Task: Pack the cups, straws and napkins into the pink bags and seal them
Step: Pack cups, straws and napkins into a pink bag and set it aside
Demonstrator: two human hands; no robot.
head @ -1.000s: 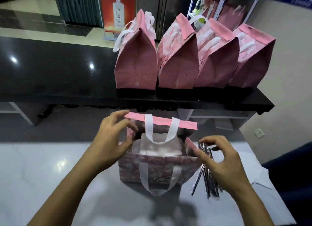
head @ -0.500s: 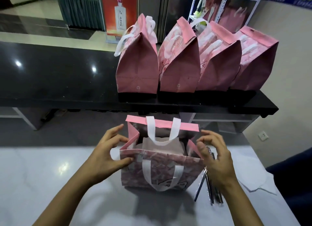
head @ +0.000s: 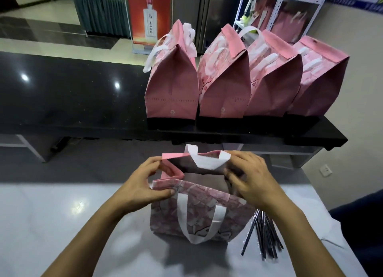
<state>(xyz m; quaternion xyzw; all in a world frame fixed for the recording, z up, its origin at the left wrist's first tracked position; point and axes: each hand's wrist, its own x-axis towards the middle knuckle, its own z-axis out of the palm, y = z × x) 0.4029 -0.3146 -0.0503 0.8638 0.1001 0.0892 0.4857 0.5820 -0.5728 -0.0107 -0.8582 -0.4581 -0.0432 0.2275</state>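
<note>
Pink bag: we see the open pink bag (head: 199, 212) standing low in the centre of the frame on the white surface (head: 62, 225), its patterned front facing us and a white handle (head: 199, 225) looping down that front.
Bag mouth: the far flap (head: 176, 155) is lifted, with a second white handle (head: 209, 159) draped over it; we cannot make out what is inside.
Left hand: our left hand (head: 143, 185) pinches the bag's left top corner, thumb on the near rim and fingers (head: 155, 162) curled up at the far flap.
Right hand: our right hand (head: 255, 179) lies over the bag's right top corner with fingers bent; it is blurred, so we cannot tell how firm the hold is.
Straws: dark wrapped straws (head: 263, 235) lie in a bundle on the surface just right of the bag.
Napkin: a white sheet (head: 331, 233) lies at the lower right.
Packed bags: four closed pink bags (head: 223, 84) stand side by side on the black counter (head: 72, 94) across the upper half.
Background: a metal shelf (head: 290, 13) stands upper right, a red poster (head: 148, 15) top centre.
</note>
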